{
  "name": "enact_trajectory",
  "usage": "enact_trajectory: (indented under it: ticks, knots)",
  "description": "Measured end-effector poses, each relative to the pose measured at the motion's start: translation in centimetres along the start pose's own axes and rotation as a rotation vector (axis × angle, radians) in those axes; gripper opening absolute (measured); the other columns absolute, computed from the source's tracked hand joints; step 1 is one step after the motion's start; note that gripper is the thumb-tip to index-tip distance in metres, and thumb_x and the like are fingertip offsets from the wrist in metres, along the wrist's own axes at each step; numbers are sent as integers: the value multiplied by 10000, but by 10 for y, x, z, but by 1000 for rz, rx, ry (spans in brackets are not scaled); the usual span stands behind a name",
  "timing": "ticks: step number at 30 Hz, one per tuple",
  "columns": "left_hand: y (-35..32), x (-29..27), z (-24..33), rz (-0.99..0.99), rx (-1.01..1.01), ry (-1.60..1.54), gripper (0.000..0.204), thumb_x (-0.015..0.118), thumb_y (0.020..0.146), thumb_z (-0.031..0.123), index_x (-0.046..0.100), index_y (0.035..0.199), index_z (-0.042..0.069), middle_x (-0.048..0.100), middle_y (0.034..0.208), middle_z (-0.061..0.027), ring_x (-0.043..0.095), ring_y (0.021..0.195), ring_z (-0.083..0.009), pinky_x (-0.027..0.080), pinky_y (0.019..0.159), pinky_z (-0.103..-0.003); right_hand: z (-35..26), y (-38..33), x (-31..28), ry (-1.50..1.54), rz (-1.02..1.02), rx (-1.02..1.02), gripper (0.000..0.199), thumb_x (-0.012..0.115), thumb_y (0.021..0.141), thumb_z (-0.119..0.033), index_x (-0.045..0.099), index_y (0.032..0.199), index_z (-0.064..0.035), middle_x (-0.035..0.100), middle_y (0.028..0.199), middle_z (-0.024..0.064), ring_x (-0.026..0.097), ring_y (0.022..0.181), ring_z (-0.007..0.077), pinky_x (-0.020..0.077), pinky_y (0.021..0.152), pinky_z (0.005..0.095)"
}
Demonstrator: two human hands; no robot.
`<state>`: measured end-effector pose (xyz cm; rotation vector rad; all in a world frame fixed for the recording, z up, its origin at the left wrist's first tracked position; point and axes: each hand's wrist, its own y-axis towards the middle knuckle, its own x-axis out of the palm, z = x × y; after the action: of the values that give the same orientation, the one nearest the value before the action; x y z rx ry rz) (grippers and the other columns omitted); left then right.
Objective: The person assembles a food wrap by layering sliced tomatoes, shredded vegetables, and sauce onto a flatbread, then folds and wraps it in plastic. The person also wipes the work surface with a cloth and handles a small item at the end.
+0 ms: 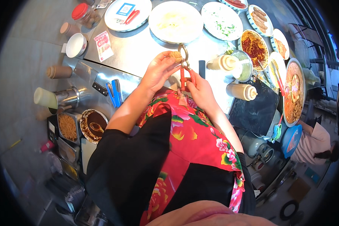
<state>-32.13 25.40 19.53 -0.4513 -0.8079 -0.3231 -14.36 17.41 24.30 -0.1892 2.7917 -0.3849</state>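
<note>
Over the near edge of the steel counter (128, 51), my left hand (157, 73) pinches a brown, rough, rounded walnut (174, 56) between thumb and fingers. Close beside it, my right hand (202, 94) is closed round the red handles of a nutcracker (183, 77). Its curved metal jaws point away from me, right next to the walnut; I cannot tell whether they touch it. Just beyond the jaws stands a white plate (194, 17) with pale shredded food on it.
A knife (100, 89) and blue-handled scissors (116, 94) lie to the left. Sauce bottles (243, 91) and a bowl of chilli flakes (254, 45) stand on the right. A red-lidded jar (84, 15) is at the far left. Another person (310, 145) is at the right.
</note>
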Motion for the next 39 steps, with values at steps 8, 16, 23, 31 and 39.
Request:
enact_trajectory:
  ticks: [8,16,23,31,39]
  knots:
    - [-3,13,-3,59,228,182,279,673,918,3,522,1152,22,604,1134,-87,640,1057,-193,538,994,-362,-14,0,8,-340,57,-93,540,467,896,-66,444,1435,-53,636,1077,285,598,1061,445,475,898,497]
    - [-3,14,-7,142,310,267,255,661,926,9,517,1137,6,597,1135,-102,638,1072,-200,539,975,-345,-2,5,12,-439,73,-113,557,474,880,-37,438,1436,-25,621,1188,265,578,1140,419,467,955,471]
    - [0,8,-13,212,238,242,313,699,899,20,530,1161,-8,632,1103,-119,654,1004,-172,550,904,-296,12,10,9,-283,-16,-135,657,463,846,17,368,1493,-42,567,1312,283,540,1231,419,448,1017,445]
    - [2,-11,-26,143,209,359,257,666,937,35,509,1139,61,578,1113,-48,597,882,-106,511,710,-237,39,16,16,-417,18,-103,625,628,840,-146,435,1430,-76,616,1123,201,557,1123,406,451,953,470]
    - [6,-18,-35,122,178,349,239,634,960,29,485,1135,97,578,1115,-41,610,910,-101,503,655,-202,45,20,16,-226,-54,-78,607,550,922,-128,363,1494,-47,609,1135,270,588,1082,412,476,913,441]
